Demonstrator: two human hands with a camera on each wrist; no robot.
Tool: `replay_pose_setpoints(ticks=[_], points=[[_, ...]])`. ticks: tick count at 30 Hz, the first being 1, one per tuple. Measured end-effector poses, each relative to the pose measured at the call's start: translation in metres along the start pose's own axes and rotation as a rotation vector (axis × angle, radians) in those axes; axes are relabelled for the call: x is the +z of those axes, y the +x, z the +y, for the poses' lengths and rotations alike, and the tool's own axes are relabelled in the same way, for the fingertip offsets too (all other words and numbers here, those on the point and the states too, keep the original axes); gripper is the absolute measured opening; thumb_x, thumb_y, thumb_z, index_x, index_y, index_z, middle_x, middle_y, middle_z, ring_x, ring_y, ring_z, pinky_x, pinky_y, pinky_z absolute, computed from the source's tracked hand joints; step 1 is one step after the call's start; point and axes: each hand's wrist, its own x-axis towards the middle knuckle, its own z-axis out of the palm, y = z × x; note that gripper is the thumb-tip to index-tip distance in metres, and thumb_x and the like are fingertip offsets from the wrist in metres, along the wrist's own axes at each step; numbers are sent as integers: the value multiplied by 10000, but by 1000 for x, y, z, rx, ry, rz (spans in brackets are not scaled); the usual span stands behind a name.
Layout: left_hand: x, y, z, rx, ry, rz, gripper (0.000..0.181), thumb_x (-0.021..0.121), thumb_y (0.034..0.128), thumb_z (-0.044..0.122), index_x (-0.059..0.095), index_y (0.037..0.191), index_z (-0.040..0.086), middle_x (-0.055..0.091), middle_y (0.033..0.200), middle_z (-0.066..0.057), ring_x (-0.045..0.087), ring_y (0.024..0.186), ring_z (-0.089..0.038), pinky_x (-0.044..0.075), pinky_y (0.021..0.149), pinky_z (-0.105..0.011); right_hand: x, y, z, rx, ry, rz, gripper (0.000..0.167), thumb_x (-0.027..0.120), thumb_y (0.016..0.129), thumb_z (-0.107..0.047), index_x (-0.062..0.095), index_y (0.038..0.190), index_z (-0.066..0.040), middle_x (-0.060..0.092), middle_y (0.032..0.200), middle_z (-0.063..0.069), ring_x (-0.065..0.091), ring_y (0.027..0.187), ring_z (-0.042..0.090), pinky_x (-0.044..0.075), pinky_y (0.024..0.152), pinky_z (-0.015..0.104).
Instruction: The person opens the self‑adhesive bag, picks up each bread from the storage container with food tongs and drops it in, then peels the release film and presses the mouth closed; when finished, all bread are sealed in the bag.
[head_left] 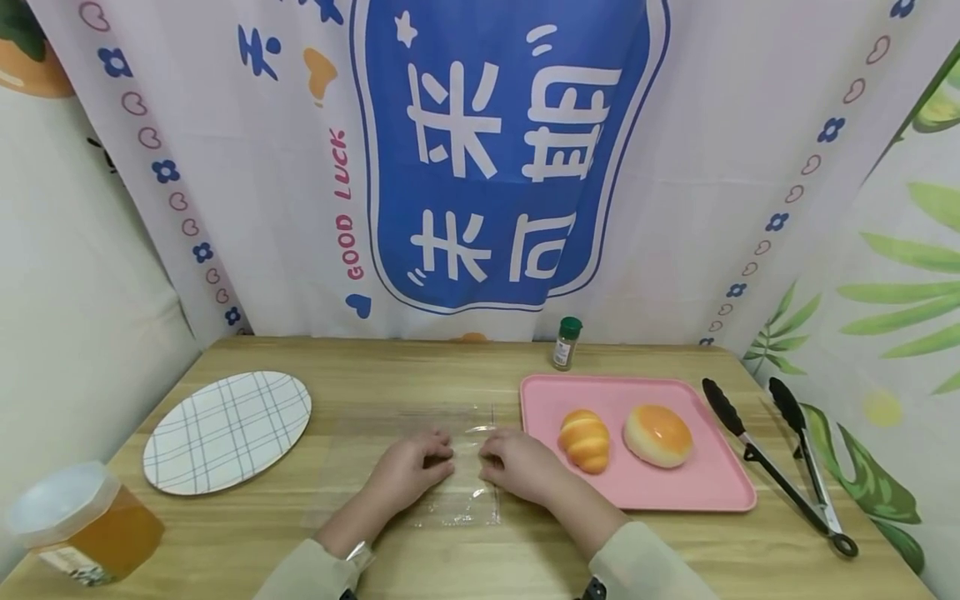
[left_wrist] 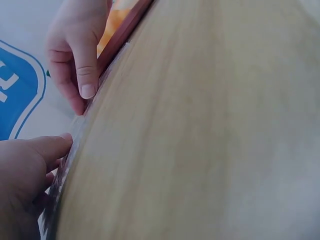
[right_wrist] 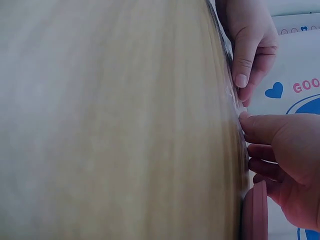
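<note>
Here, Both Hands Are Pinching a Clear Bag

Closely, a person is bending the left hand (head_left: 408,471) and right hand (head_left: 528,467) over a clear bag (head_left: 459,498) that is lying flat at the middle of a wooden table (head_left: 375,362), toward the front edge. Thumbs and fingertips are drawing narrow on the thin plastic near the bag's right end, the two hands facing each other with a small gap between them. Pale sleeves (head_left: 648,567) are reaching in from the front edge.

The right forearm is passing over the front left corner of a pink tray (head_left: 618,390), which is taking up the right part of the table. On it, a ridged roll (head_left: 585,442) is sitting toward the left edge, and a round, glossy bun (head_left: 658,435) is sitting to the roll's right, the two apart. Black-tipped tongs (head_left: 791,488) are lying spread beside the tray, along the table's right edge.

Behind the tray, a green-capped spice bottle (head_left: 566,343) is standing upright near the back edge. Opposite, a checked oval plate (head_left: 228,433) is lying by the left edge, and a jar (head_left: 112,533) of amber contents is standing at the front left corner. A printed curtain (head_left: 285,208) reading "GOOD LUCK" is hanging behind the back edge.
</note>
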Motion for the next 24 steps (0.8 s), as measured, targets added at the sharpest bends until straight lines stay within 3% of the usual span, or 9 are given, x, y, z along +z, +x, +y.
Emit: replay_pose_setpoints(ticks=[11,19,24], points=[[3,2,-3,-3,-12,65,37,772,823,140,736,827,151,732,1131,-92,627,1193,-317,476,1053,-502,1,0,0,-14,-4,11,242,699,904,-247,707,1086,-88,686,1195,67,626,1162,240,511,1020,400],[-2,-1,2,-24,-79,125,56,734,855,118,704,882,157,757,955,-5,701,916,-187,582,858,-383,0,0,-1,-7,-5,14,272,710,897,-278,711,1092,-88,694,1166,59,636,1130,229,521,1000,389],[-13,-1,8,-8,-79,144,63,723,868,137,705,923,162,747,953,31,693,945,-186,577,885,-410,0,0,-1,9,-1,-9,426,737,860,-387,692,1169,-98,677,1186,62,639,1079,213,533,970,379]])
